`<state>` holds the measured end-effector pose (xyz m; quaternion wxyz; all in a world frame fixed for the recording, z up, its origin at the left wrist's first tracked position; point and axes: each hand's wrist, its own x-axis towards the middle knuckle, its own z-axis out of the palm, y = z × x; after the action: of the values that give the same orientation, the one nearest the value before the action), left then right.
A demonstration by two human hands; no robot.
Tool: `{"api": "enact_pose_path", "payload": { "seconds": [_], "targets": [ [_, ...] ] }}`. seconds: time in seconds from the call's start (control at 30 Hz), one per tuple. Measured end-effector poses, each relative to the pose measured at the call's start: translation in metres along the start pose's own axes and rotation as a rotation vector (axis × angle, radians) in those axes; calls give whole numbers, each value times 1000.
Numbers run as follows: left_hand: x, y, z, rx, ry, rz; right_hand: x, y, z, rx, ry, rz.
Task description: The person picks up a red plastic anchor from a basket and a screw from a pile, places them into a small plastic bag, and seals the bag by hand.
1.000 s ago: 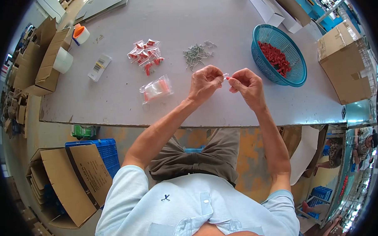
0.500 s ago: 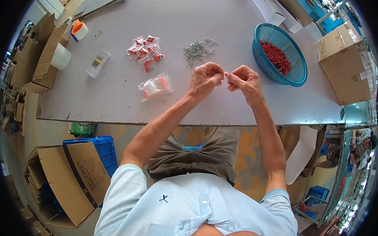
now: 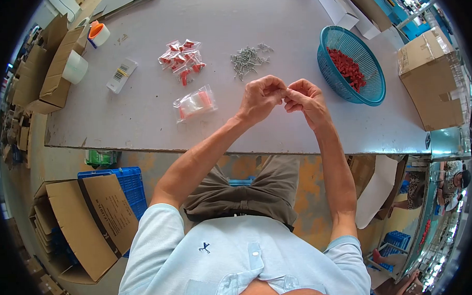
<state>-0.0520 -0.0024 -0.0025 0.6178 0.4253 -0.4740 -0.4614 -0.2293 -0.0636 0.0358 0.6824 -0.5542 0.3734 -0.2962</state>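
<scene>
Above the table's near half, my left hand point(image 3: 260, 99) and my right hand point(image 3: 308, 102) meet at the fingertips, both closed in a pinch. Whatever is between them is now covered by the fingers; a bit of a small red piece showed there a moment earlier. Just beyond my left hand lies a loose pile of grey screws point(image 3: 247, 62). To the right of my right hand, a blue plastic basket point(image 3: 372, 64) holds many small red pieces point(image 3: 346, 70). Left of the screws are several clear bags with red parts point(image 3: 182, 61), and nearer me a clear packet point(image 3: 195, 103).
A white labelled pack point(image 3: 122, 75) and tape rolls point(image 3: 98, 34) are on the table's left. Cardboard boxes stand at the left edge point(image 3: 57, 75) and right edge point(image 3: 433, 78). White boxes point(image 3: 337, 8) sit at the back right. Other people are at the far right.
The fingertips have drawn closer together, and the red bit between them has gone out of sight. The view has shifted slightly; things on the table stay in place.
</scene>
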Motion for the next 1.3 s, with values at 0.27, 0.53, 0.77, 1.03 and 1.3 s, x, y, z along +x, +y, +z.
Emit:
{"api": "enact_pose_path", "payload": {
  "seconds": [0.27,0.53,0.77,1.03,1.3],
  "targets": [
    [-1,-2,-2,251,98,35,-10,3,20,-724,309,-457],
    [1,3,-10,-160,-88,-252,-12,10,2,-645,130,-509],
    [1,1,-5,-15,34,-171,-18,28,2,-371,136,-380],
    [0,-3,-8,153,-146,-149,-24,29,-3,-269,168,-276],
    [-3,9,-7,89,-169,-177,-27,26,5,-304,146,-361]
  ]
}}
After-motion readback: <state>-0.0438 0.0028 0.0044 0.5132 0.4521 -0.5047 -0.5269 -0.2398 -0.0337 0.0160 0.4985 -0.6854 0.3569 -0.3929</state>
